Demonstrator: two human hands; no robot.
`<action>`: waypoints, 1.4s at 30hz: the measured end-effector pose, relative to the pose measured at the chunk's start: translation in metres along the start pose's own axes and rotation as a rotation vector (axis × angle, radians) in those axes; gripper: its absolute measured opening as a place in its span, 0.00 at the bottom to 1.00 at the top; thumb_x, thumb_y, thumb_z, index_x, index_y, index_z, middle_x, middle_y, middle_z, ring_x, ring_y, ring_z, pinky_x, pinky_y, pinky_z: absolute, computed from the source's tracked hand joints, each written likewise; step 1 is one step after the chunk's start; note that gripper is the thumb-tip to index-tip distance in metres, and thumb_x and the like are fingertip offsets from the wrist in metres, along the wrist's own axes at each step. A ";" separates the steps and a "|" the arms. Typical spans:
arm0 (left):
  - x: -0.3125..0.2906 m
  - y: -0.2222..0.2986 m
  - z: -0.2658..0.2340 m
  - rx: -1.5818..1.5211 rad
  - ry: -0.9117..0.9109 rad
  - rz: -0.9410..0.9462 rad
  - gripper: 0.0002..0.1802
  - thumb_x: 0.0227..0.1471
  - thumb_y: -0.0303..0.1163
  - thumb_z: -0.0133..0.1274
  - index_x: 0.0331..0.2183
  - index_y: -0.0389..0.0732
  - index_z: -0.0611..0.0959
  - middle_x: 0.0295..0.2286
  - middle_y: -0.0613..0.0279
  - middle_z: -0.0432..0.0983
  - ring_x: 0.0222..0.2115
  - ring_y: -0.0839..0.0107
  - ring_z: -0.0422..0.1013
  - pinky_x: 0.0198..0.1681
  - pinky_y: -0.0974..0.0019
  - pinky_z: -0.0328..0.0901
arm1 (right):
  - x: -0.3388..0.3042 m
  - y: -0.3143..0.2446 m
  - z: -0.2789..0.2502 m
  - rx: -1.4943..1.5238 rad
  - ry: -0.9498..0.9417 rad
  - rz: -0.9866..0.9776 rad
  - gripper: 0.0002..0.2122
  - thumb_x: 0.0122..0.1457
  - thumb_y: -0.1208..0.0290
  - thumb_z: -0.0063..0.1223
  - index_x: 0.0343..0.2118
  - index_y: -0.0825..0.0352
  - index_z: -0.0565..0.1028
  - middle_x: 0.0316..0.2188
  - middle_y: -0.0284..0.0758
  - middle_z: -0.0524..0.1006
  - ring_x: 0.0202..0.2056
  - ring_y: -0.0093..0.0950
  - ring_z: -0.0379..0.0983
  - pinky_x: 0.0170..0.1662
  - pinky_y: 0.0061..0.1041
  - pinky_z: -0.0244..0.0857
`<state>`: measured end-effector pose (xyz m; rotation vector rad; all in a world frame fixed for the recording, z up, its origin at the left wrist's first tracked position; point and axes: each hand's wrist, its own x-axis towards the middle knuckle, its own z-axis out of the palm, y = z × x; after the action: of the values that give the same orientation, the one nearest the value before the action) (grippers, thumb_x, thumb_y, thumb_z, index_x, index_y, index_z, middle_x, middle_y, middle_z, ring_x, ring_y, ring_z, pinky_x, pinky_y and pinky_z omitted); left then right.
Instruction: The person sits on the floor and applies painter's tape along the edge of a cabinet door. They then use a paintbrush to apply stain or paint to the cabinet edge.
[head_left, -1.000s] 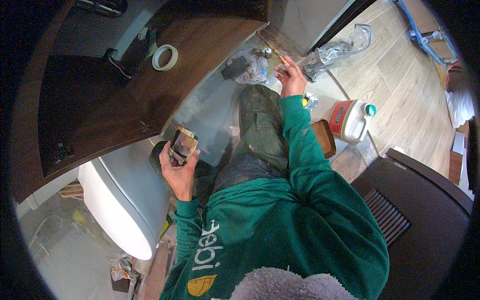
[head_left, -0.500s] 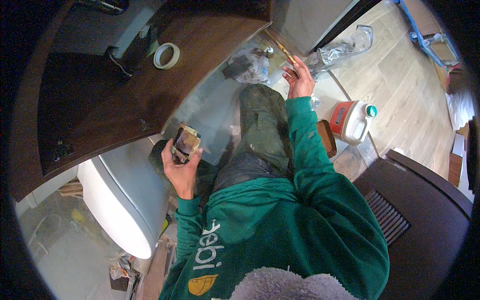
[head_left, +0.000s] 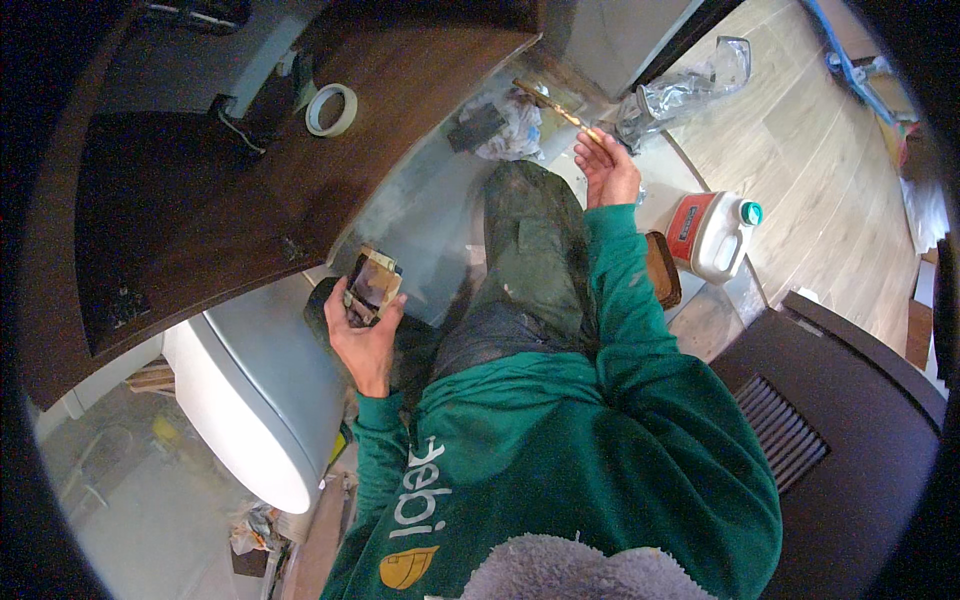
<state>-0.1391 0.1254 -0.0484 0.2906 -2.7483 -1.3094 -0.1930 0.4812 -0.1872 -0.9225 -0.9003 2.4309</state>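
Note:
My left hand [head_left: 362, 345] is wrapped round a small, cut-open carton-like container [head_left: 377, 282] with dark brown stains inside. I hold it above my left knee, close to the curved edge of the dark wood panel [head_left: 300, 215]. Out ahead on the right, my right hand [head_left: 610, 175] pinches a thin, stained stick-like tool [head_left: 558, 110], perhaps a slim brush. Its far end points away and to the left, near the corner beside the panel. Whether that tip touches anything, I cannot tell.
A roll of masking tape [head_left: 349, 110] lies on the wood panel. Crumpled plastic [head_left: 515, 130] sits by the corner. At right stand a white jug [head_left: 722, 250] with a green cap and a brown tray [head_left: 661, 272]. A white toilet [head_left: 235, 420] is left, a dark vented door [head_left: 850, 400] right.
My right hand has come slightly nearer to me, and the stick-like tool has swung so its far end lies further left. The left hand and the container have hardly moved.

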 end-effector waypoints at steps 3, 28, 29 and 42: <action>0.000 -0.003 0.003 -0.017 -0.013 -0.010 0.41 0.33 0.30 0.72 0.50 0.31 0.73 0.45 0.54 0.70 0.45 0.64 0.69 0.50 0.63 0.65 | 0.018 -0.006 -0.008 0.055 -0.059 0.081 0.16 0.62 0.65 0.44 0.46 0.72 0.73 0.38 0.44 0.80 0.35 0.31 0.77 0.40 0.27 0.71; -0.002 0.017 0.004 0.186 -0.007 0.031 0.41 0.33 0.32 0.72 0.50 0.32 0.73 0.45 0.54 0.71 0.46 0.63 0.68 0.50 0.63 0.64 | 0.059 0.009 0.001 0.110 -0.028 0.114 0.16 0.61 0.67 0.43 0.45 0.74 0.72 0.36 0.46 0.79 0.33 0.31 0.76 0.38 0.28 0.71; -0.002 0.019 0.005 0.189 -0.010 0.037 0.41 0.33 0.32 0.72 0.50 0.32 0.73 0.45 0.54 0.71 0.46 0.64 0.68 0.50 0.63 0.65 | 0.057 0.010 -0.001 0.114 -0.061 0.115 0.16 0.61 0.67 0.43 0.44 0.74 0.72 0.36 0.46 0.79 0.33 0.31 0.77 0.37 0.27 0.71; -0.001 0.027 0.007 0.178 -0.019 0.040 0.41 0.33 0.31 0.71 0.51 0.32 0.72 0.45 0.54 0.70 0.44 0.65 0.69 0.48 0.64 0.66 | 0.075 0.010 0.006 0.151 -0.067 0.095 0.15 0.61 0.67 0.44 0.44 0.73 0.73 0.35 0.45 0.80 0.32 0.31 0.77 0.37 0.28 0.72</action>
<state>-0.1433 0.1475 -0.0314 0.2342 -2.8751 -1.0661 -0.2519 0.5125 -0.2244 -0.8517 -0.6985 2.5838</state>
